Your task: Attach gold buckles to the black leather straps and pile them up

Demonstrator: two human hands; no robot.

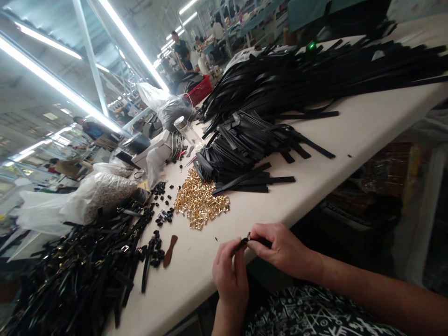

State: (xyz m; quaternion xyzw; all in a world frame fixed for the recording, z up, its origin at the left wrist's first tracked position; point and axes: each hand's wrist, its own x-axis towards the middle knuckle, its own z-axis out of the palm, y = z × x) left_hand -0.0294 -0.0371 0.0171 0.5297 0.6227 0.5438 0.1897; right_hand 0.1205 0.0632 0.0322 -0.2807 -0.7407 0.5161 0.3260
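Observation:
At the table's near edge, my left hand (231,268) and my right hand (278,245) meet over a short black strap (262,242). Both hands are closed on it, fingers pinching from either side. A small gold buckle (249,236) shows on the strap between my fingertips; how it sits there is partly hidden. Beyond my hands lies a heap of gold buckles (199,200). A bundle of short black straps (241,144) rests against that heap. To the left are small black loops (157,249) and a brown, waisted flat piece (170,251).
Long black strips (308,79) cover the far right of the table (381,119). A tangled pile of black straps with gold fittings (80,266) fills the left end. Behind stand a filled plastic bag (105,191), a clear jar (187,130) and a red basket (199,91). People work farther back.

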